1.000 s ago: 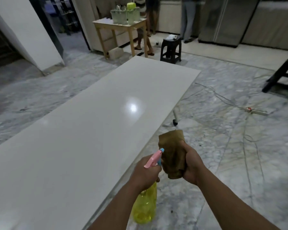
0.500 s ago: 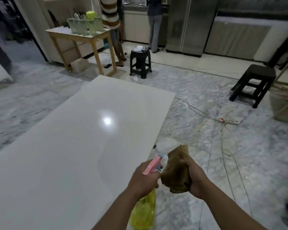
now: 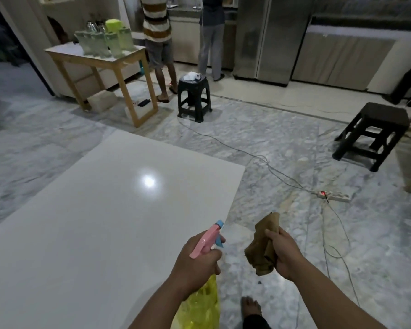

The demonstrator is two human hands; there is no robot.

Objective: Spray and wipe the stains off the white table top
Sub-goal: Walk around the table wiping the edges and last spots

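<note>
The white table top (image 3: 100,222) fills the left and middle, glossy, with a bright light reflection; no stain shows on it in this dim view. My left hand (image 3: 195,262) grips a spray bottle (image 3: 199,305) with a yellow see-through body and a pink and blue trigger head, held just off the table's right edge. My right hand (image 3: 285,252) clutches a crumpled brown cloth (image 3: 263,243) over the floor, a little to the right of the bottle.
A power strip (image 3: 332,195) and loose cables lie on the marble floor to the right. Two dark stools (image 3: 195,96) (image 3: 373,134) stand beyond, plus a wooden side table (image 3: 100,60) with jars. Two people stand at the far counter. My foot (image 3: 250,307) is below.
The view has swung right and up, so the table now sits further left. My hands have drawn apart, the cloth moving right of the bottle.
</note>
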